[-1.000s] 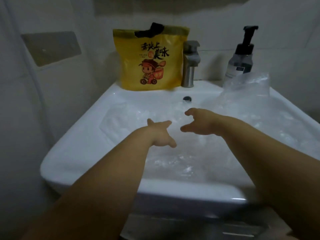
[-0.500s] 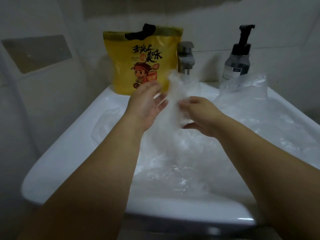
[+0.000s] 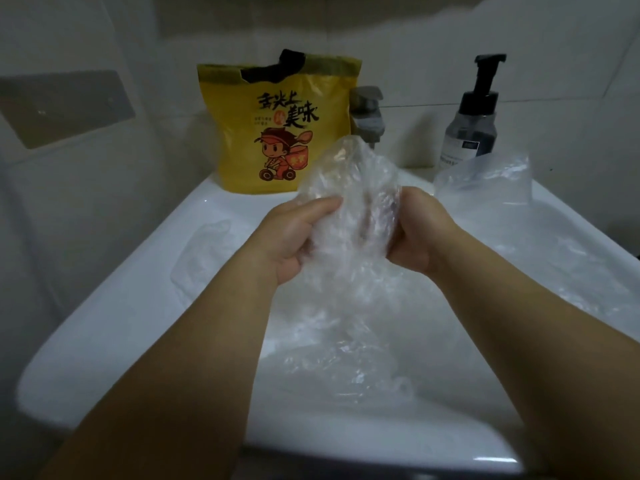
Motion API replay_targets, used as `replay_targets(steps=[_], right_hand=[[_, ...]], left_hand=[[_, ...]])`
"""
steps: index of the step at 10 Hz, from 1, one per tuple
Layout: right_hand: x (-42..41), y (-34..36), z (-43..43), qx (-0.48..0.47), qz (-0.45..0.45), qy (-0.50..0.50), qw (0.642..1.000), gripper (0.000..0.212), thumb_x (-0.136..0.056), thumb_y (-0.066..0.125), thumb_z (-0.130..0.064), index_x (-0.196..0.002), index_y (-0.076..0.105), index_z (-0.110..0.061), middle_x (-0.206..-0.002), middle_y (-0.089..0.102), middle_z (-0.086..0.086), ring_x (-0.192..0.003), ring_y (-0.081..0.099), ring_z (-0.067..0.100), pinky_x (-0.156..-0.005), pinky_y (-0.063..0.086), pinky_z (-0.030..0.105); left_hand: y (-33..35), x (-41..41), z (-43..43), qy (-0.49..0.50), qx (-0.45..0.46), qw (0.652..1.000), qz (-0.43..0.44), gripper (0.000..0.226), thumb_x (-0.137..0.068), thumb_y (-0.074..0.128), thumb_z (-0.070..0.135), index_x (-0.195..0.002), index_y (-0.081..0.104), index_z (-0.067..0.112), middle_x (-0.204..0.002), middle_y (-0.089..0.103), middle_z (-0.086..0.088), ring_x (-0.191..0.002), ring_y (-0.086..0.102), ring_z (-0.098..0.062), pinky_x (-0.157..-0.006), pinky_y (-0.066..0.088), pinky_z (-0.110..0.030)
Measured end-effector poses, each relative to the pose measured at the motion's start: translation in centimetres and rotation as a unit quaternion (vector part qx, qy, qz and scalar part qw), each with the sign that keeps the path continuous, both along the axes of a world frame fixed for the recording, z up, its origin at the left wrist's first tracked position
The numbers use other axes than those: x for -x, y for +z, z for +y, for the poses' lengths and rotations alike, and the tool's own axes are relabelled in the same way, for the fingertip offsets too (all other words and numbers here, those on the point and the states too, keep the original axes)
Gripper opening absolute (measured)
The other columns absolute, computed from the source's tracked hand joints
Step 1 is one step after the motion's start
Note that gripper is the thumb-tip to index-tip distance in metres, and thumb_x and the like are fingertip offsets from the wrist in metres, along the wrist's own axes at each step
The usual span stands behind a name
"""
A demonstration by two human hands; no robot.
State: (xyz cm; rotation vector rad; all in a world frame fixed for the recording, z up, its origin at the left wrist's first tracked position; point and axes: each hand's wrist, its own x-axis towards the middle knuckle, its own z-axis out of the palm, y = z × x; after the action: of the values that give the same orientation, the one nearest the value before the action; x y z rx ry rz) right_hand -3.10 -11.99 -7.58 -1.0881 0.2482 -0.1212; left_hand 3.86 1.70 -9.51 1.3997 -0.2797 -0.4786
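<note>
- The left hand (image 3: pixel 294 237) is gripping the clear plastic bag (image 3: pixel 349 188) with fingers curled round its left side; the right hand (image 3: pixel 415 237) is clamping the opposite side likewise.
- The bag is being held bunched and upright above the white sink (image 3: pixel 114 327), probably so its loose film gathers.
- More clear plastic (image 3: pixel 485 181) is lying across the basin, near the yellow bag (image 3: pixel 277 123), tap (image 3: pixel 367 112) and pump bottle (image 3: pixel 471 123).

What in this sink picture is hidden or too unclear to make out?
All in the head view:
Faucet: lower part behind the plastic bag gripped by left hand and right hand.
Pump bottle label: too small, blurred.
Sink bottom: under the plastic bag.
Yellow bag contents: opaque wrapper.
</note>
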Motion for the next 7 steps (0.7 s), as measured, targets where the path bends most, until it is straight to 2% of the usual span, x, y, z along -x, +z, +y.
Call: replay_targets(steps=[1, 2, 3, 4, 5, 6, 7], right_hand=[[-0.4, 0.1, -0.8, 0.053, 0.039, -0.115, 0.991, 0.017, -0.091, 0.051, 0.002, -0.090, 0.067, -0.002, -0.078, 0.070, 0.016, -0.074, 0.064, 0.026, -0.072, 0.055, 0.033], [-0.4, -0.1, -0.9, 0.052, 0.022, -0.187, 0.981, 0.041, -0.091, 0.058, -0.025, -0.121, 0.058, 0.003, -0.127, 0.056, 0.026, -0.073, 0.060, 0.025, -0.060, 0.047, 0.032], [-0.2, 0.0, -1.0, 0.060, 0.044, -0.204, 0.976, 0.053, -0.096, 0.053, -0.038, -0.126, 0.053, 0.005, -0.130, 0.054, 0.027, -0.117, 0.053, 0.044, -0.085, 0.051, 0.047], [-0.1, 0.1, -1.4, 0.058, 0.076, -0.205, 0.974, 0.030, -0.096, 0.053, -0.038, -0.097, 0.063, -0.010, -0.107, 0.067, 0.013, -0.110, 0.061, 0.035, -0.090, 0.053, 0.043], [-0.1, 0.4, -1.1, 0.031, 0.070, -0.157, 0.985, 0.024, -0.095, 0.055, -0.038, -0.090, 0.061, -0.015, -0.115, 0.066, 0.012, -0.104, 0.064, 0.027, -0.074, 0.055, 0.031], [-0.2, 0.4, -1.0, 0.018, 0.065, -0.144, 0.987, 0.019, -0.098, 0.052, -0.030, -0.092, 0.060, -0.014, -0.115, 0.066, 0.013, -0.109, 0.064, 0.031, -0.063, 0.048, 0.025], [0.2, 0.6, -1.0, -0.011, 0.048, -0.117, 0.992, 0.017, -0.098, 0.050, -0.017, -0.085, 0.059, -0.013, -0.077, 0.066, 0.006, -0.053, 0.068, 0.016, -0.042, 0.045, 0.017]], left_hand=[[0.1, -0.3, 0.1, 0.078, 0.023, 0.997, 0.000, 0.064, -0.071, 0.081, 0.035, -0.128, 0.060, 0.015, -0.112, 0.072, -0.005, -0.101, 0.068, -0.022, -0.092, 0.052, -0.038], [0.0, -0.3, 0.2, 0.157, -0.003, 0.987, -0.033, 0.044, -0.082, 0.075, 0.037, -0.122, 0.064, 0.021, -0.114, 0.069, 0.004, -0.108, 0.063, -0.018, -0.084, 0.050, -0.030], [0.6, -0.1, 0.6, 0.189, 0.029, 0.981, -0.026, 0.017, -0.083, 0.075, 0.032, -0.094, 0.068, 0.022, -0.096, 0.071, 0.003, -0.087, 0.065, -0.015, -0.073, 0.052, -0.027], [0.7, -0.3, 0.8, 0.219, 0.043, 0.974, -0.027, 0.015, -0.085, 0.073, 0.033, -0.082, 0.063, 0.022, -0.076, 0.064, 0.006, -0.068, 0.058, -0.009, -0.057, 0.046, -0.019], [-0.5, -0.8, 1.3, 0.259, -0.120, 0.953, -0.101, 0.020, -0.089, 0.067, 0.033, -0.086, 0.060, 0.015, -0.082, 0.060, -0.001, -0.078, 0.054, -0.020, -0.063, 0.043, -0.026], [-1.3, -0.9, 1.6, 0.248, -0.294, 0.912, -0.144, 0.048, -0.088, 0.065, 0.043, -0.125, 0.055, 0.014, -0.131, 0.050, -0.010, -0.115, 0.053, -0.029, -0.088, 0.047, -0.035], [0.7, 0.5, 1.3, 0.180, -0.145, 0.960, -0.161, 0.054, -0.090, 0.058, 0.052, -0.136, 0.048, 0.027, -0.143, 0.042, 0.004, -0.127, 0.046, -0.019, -0.100, 0.041, -0.034]])
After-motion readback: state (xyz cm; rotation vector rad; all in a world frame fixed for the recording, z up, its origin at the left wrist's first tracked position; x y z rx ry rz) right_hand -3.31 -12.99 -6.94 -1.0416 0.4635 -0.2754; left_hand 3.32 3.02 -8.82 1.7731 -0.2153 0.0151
